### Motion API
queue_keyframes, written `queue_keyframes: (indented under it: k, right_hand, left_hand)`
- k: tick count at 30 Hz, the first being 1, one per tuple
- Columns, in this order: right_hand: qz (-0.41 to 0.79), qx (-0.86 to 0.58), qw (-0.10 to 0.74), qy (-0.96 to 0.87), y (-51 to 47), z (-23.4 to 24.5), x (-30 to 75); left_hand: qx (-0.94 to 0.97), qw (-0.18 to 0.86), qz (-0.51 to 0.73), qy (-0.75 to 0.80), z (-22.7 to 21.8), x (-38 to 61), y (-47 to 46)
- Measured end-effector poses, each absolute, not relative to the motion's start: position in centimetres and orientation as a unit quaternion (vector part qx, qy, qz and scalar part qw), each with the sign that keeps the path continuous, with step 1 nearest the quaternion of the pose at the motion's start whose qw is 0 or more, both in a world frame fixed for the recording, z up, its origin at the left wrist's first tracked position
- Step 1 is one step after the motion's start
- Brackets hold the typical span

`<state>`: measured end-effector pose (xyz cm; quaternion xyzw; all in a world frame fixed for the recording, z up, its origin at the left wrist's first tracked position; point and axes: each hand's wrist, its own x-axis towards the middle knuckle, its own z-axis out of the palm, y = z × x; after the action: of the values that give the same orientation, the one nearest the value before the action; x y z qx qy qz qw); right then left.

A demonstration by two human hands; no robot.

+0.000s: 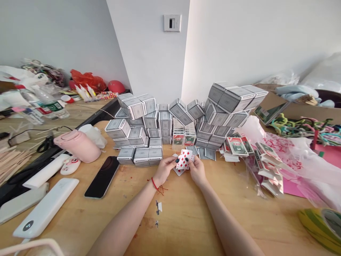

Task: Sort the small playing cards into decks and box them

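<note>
head view. observe white rectangular paper playing cards (184, 155) with red diamond marks, faces toward the camera, pinched by the bare left hand (165, 170) at the left edge and by the bare right hand (197, 171) at the right edge. note both grips narrowed to card thickness, with thumbs over the front and fingers mostly hidden behind. cannot tell the number of cards held. see, directly below the grip, another white card (179, 172) with red marks; cannot tell whether held or resting on the light-brown wooden tabletop (181, 227).

note a thin red cord bracelet (154, 183) around the left wrist. see, beyond the grip and to its left, stacked grey-patterned card blocks (134, 137); straight beyond, red-and-green printed cartons (183, 137); beyond and to the right, a taller overhanging grey-patterned stack (226, 106). see, right of the grip, a loose green-and-red carton pile (238, 145). note, left of the grip, a black-screened rectangular smartphone (102, 177) lying flat; farther left, a white oblong power bank (46, 208). see, nearer the body than the grip, small grey-and-white paper scraps (159, 207).
</note>
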<state>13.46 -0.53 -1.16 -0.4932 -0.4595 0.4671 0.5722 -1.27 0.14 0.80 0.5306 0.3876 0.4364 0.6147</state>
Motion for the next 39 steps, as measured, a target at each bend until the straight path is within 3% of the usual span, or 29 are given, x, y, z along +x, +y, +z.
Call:
queue_keyframes:
  k: [11,22,28,39]
  right_hand:
    - [0.390,-0.527,0.557,-0.510,-0.8,-1.2,13.5]
    - [0.499,-0.469,0.550,-0.478,-0.8,-1.3,13.6]
    - [0.500,-0.465,0.537,-0.495,-0.6,-1.3,13.6]
    - [0.553,-0.451,0.482,-0.508,-1.3,-0.9,12.5]
  left_hand:
    - [0.498,0.630,0.443,0.398,1.0,-0.6,0.2]
    - [0.503,0.563,0.465,0.463,0.6,-0.3,0.3]
    - [0.517,0.523,0.474,0.484,0.0,-0.2,0.3]
    - [0.671,0.234,0.443,0.547,-0.3,0.1,-0.5]
